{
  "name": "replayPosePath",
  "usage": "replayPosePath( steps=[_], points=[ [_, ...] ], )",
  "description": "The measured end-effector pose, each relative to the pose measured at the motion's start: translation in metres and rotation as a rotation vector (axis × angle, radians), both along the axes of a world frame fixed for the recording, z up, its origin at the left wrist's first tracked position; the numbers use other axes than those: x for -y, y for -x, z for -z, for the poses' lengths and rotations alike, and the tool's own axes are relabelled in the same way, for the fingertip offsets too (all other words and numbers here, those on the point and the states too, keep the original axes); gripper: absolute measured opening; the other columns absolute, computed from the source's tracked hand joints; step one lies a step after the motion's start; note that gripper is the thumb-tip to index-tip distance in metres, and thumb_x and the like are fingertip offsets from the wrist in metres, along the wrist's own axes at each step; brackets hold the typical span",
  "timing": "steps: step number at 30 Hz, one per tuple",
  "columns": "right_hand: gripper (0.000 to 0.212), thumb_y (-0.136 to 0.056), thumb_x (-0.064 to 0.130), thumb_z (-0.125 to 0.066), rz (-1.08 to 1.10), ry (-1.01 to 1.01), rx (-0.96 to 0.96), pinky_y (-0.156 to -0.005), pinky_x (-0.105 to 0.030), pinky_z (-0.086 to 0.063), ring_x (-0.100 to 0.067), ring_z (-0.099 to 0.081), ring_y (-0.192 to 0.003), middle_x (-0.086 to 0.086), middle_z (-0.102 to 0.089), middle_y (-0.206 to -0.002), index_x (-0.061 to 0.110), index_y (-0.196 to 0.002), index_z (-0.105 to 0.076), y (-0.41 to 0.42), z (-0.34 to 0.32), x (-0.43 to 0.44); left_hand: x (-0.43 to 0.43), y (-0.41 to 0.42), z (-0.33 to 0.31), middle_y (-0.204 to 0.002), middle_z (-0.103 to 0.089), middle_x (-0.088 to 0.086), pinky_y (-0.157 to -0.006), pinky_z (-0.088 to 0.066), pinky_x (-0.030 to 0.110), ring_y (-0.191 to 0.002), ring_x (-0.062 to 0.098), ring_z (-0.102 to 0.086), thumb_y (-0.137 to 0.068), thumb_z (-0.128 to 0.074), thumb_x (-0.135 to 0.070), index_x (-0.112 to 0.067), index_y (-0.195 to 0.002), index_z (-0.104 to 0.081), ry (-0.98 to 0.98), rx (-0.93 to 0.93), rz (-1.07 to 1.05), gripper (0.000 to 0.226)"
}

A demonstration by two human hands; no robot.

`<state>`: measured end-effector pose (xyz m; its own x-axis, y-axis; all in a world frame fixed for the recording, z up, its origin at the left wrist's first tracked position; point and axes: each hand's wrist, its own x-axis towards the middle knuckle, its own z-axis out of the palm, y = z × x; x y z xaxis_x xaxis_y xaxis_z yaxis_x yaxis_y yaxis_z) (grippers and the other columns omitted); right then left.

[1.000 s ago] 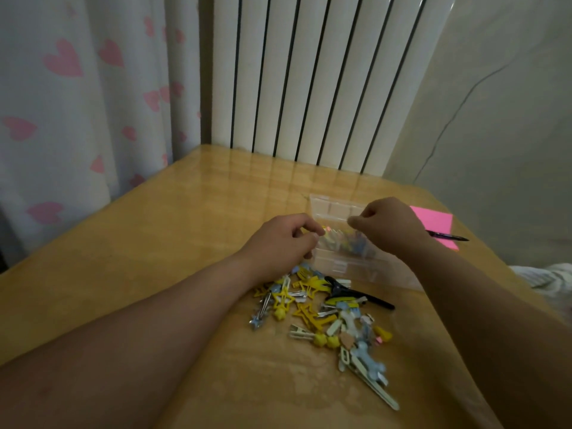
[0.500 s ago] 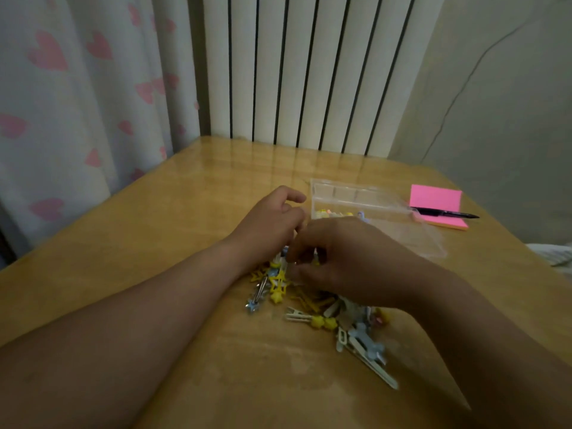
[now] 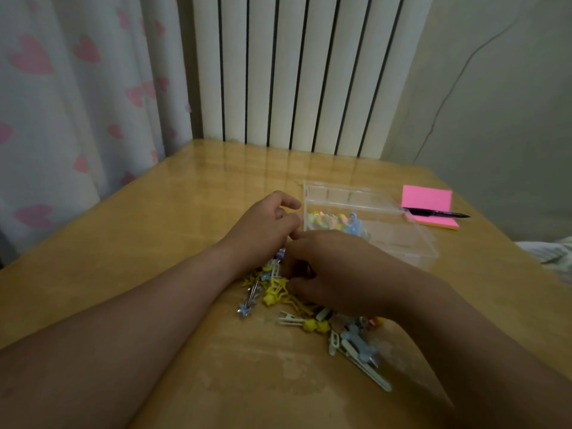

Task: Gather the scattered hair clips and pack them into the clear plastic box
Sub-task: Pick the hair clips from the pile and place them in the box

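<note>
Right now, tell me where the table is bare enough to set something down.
The table is bare along its left side by the heart curtain, and at the back between the clear plastic box and the radiator. Near edge below the hair clips: bare too. Crowded: the pile under both hands, and the right side around the pink notepad and pen.

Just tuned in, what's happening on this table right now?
A person is packing hair clips into a clear plastic box. Both hands are down at the pile of clips: the right hand covers its far part, and the left hand is beside it, close to the box. A few clips already sit in the box; most remain on the table. Whether either hand grips a clip is hidden.
</note>
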<state>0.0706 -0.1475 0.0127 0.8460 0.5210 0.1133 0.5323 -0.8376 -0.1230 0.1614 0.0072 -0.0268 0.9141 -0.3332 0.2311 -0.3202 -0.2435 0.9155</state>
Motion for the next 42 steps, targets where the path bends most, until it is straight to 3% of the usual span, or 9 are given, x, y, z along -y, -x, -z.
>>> replayPosePath(
  steps=[3, 10, 14, 17, 22, 26, 31, 37, 42],
  points=[
    [0.009, -0.091, 0.03, -0.069, -0.014, -0.046, 0.019, -0.071, -0.03, -0.052, -0.006, -0.054, -0.082, 0.013, -0.057, -0.095, 0.029, -0.096, -0.062, 0.001, -0.004, 0.001, -0.001, 0.0, 0.0, -0.074, -0.066, -0.001, -0.063, -0.049, 0.024, -0.066, 0.009, -0.062, -0.102, -0.064, -0.023, -0.021, -0.121, -0.065, 0.01, -0.005, -0.004, 0.019],
    [0.018, -0.094, 0.025, -0.072, 0.012, -0.129, 0.077, -0.067, -0.017, -0.04, 0.0, -0.051, -0.08, 0.019, -0.054, -0.09, 0.035, -0.096, -0.057, -0.003, -0.006, 0.009, -0.002, -0.002, 0.001, -0.078, -0.066, 0.014, -0.075, -0.056, 0.05, -0.069, 0.021, -0.065, -0.102, -0.063, -0.027, -0.028, -0.118, -0.068, 0.02, 0.023, 0.008, 0.017],
    [0.011, -0.094, 0.029, -0.073, 0.062, -0.297, 0.134, -0.069, -0.023, -0.048, 0.0, -0.058, -0.083, 0.019, -0.062, -0.09, 0.034, -0.096, -0.064, -0.004, -0.007, 0.011, -0.003, 0.001, -0.001, -0.095, -0.071, 0.027, -0.078, -0.058, 0.06, -0.085, 0.048, -0.069, -0.104, -0.064, -0.031, -0.033, -0.111, -0.074, 0.039, 0.048, 0.061, 0.012],
    [0.007, -0.093, 0.044, -0.069, 0.192, -0.525, 0.196, -0.069, -0.021, -0.05, 0.002, -0.063, -0.085, 0.017, -0.069, -0.089, 0.037, -0.096, -0.068, -0.01, -0.014, 0.024, -0.002, 0.003, 0.0, -0.089, -0.072, 0.015, -0.069, -0.058, 0.048, -0.076, 0.034, -0.067, -0.104, -0.066, -0.033, -0.034, -0.105, -0.076, -0.012, 0.06, 0.105, 0.01],
    [0.011, -0.095, 0.038, -0.074, 0.561, -0.74, 0.224, -0.064, -0.029, -0.046, -0.01, -0.068, -0.08, 0.008, -0.072, -0.085, 0.028, -0.09, -0.071, -0.038, -0.025, 0.075, -0.001, 0.0, 0.004, -0.086, -0.069, 0.003, -0.059, -0.045, 0.014, -0.063, -0.001, -0.057, -0.101, -0.07, -0.04, -0.03, -0.111, -0.078, -0.111, 0.095, 0.096, 0.015],
    [0.02, -0.098, 0.035, -0.072, 0.68, -0.688, 0.021, -0.061, -0.033, -0.052, -0.035, -0.072, -0.085, 0.002, -0.076, -0.081, 0.02, -0.085, -0.075, -0.068, -0.02, 0.085, -0.001, -0.002, 0.004, -0.085, -0.068, 0.002, -0.059, -0.044, 0.015, -0.064, -0.001, -0.056, -0.102, -0.069, -0.04, -0.031, -0.11, -0.077, -0.131, 0.108, 0.086, 0.015],
    [0.026, -0.092, 0.035, -0.077, 0.725, -0.438, -0.025, -0.057, -0.028, -0.048, -0.019, -0.067, -0.068, -0.002, -0.074, -0.073, 0.016, -0.075, -0.076, -0.102, -0.016, 0.069, -0.001, -0.004, 0.006, -0.088, -0.071, 0.007, -0.066, -0.049, 0.028, -0.068, 0.006, -0.06, -0.1, -0.07, -0.042, -0.033, -0.109, -0.077, -0.115, 0.109, 0.082, 0.015],
    [0.024, -0.083, 0.035, -0.079, 0.792, -0.155, -0.051, -0.073, -0.041, -0.062, -0.026, -0.073, -0.077, -0.008, -0.075, -0.082, 0.012, -0.082, -0.076, -0.12, -0.013, 0.056, -0.001, -0.005, 0.008, -0.077, -0.066, -0.006, -0.067, -0.05, 0.03, -0.065, 0.004, -0.059, -0.099, -0.071, -0.043, -0.032, -0.108, -0.078, -0.11, 0.109, 0.088, 0.016],
    [0.024, -0.09, 0.04, -0.071, 0.783, -0.24, 0.075, -0.069, -0.037, -0.06, -0.02, -0.069, -0.072, -0.001, -0.073, -0.077, 0.018, -0.081, -0.073, -0.106, -0.009, 0.061, -0.001, -0.004, 0.007, -0.088, -0.073, 0.0, -0.08, -0.059, 0.043, -0.082, 0.016, -0.071, -0.102, -0.065, -0.044, -0.031, -0.109, -0.077, -0.117, 0.102, 0.082, 0.018]
  ],
)
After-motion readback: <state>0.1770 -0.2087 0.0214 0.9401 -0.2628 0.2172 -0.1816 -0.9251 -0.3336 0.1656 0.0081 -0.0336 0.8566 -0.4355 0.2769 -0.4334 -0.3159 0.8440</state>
